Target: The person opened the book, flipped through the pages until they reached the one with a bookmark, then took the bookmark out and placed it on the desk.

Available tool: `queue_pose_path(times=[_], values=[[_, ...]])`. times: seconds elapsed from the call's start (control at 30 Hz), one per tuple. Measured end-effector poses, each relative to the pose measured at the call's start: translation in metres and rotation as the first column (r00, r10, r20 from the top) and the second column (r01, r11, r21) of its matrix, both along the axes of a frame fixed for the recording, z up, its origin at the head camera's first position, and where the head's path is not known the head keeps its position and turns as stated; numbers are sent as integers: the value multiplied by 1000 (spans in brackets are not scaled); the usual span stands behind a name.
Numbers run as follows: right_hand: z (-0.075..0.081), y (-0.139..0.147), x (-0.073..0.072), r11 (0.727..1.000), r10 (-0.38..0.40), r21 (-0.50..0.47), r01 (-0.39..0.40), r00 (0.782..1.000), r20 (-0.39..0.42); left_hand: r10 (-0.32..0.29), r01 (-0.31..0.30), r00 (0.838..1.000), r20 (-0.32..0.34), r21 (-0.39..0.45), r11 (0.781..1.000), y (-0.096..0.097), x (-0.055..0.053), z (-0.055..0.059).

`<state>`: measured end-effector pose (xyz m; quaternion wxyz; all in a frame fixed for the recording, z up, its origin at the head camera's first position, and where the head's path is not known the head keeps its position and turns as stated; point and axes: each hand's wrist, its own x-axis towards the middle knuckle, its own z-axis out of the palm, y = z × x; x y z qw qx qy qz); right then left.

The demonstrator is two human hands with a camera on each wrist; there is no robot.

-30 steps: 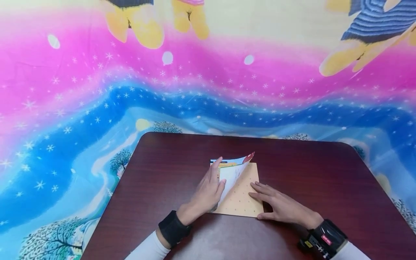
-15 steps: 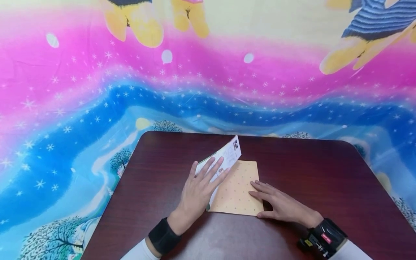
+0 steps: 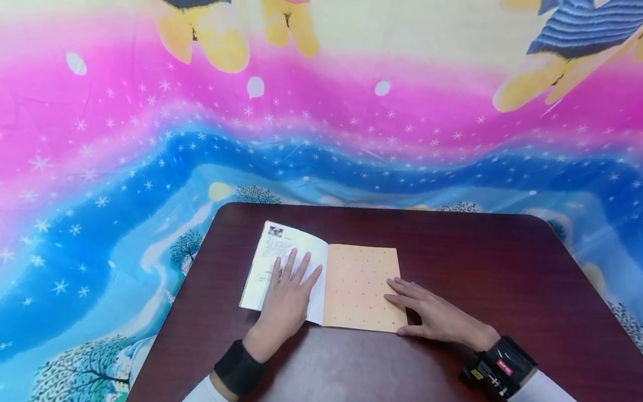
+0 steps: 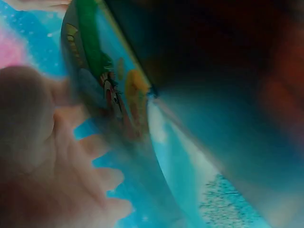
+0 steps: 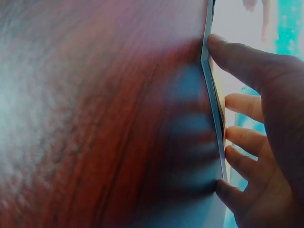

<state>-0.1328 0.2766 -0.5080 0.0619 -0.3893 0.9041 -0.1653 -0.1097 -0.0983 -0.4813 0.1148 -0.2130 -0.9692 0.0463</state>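
Observation:
A thin booklet (image 3: pixel 363 287) lies opened out on the table, its right page yellow-orange with small dots. Its left leaf (image 3: pixel 301 245) is white with printed text and a small photo, and its outer edge looks slightly raised. My left hand (image 3: pixel 285 301) is spread over that white leaf, fingers straight. In the left wrist view the palm (image 4: pixel 52 175) faces the leaf, whose outer side (image 4: pixel 114 90) carries a colourful cartoon print, partly blurred. My right hand (image 3: pixel 432 315) rests at the yellow page's right edge; the right wrist view shows its fingertips touching the booklet's edge (image 5: pixel 214 95).
The dark reddish-brown table (image 3: pixel 477 268) has rounded far corners. Behind it hangs a printed cloth (image 3: pixel 321 134) in pink and blue with snowflakes. Black bands sit on both wrists, the right band (image 3: pixel 502 368) bearing a small device.
The white leaf has swung over from right to left, and my left hand has moved left with it, fingers spreading. More of the yellow page shows. The right hand has stayed in place.

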Motion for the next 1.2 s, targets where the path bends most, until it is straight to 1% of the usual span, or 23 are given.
queue_pose_path(times=[0.07, 0.13, 0.27, 0.37, 0.53, 0.73, 0.83, 1.07, 1.2], values=[[-1, 0, 0, 1000, 4, -2, -4, 1000, -6, 25, -27, 997, 68, 26, 999, -3, 2, -7], [-1, 1, 0, 1000, 6, -4, -6, 1000, -8, 44, -52, 989, 140, 55, 997, -6, 4, -12], [-1, 1, 0, 1000, 5, -6, -5, 1000, -11, 81, -117, 957, 279, 114, 987, -8, 7, -18], [0, 0, 0, 1000, 1, -2, -1, 1000, -11, 91, -147, 933, 347, 139, 979, -9, 7, -19], [1, 0, -1, 1000, 0, 1, 0, 1000, -6, 89, -158, 911, 403, 142, 977, -11, 4, -18], [0, 1, -4, 1000, 16, 2, -16, 1000, -12, 88, -174, 887, 453, 151, 973, -10, 0, -15], [0, 2, -6, 1000, 18, 0, -18, 1000, -13, 90, -186, 879, 469, 161, 969, -9, -1, -13], [1, 3, -7, 1000, 14, -21, -14, 1000, 18, 99, -218, 853, 512, 177, 960, -5, -3, -10], [0, 3, -6, 999, 23, -39, -23, 1000, -2, 105, -230, 843, 527, 179, 957, -3, -6, -9]])
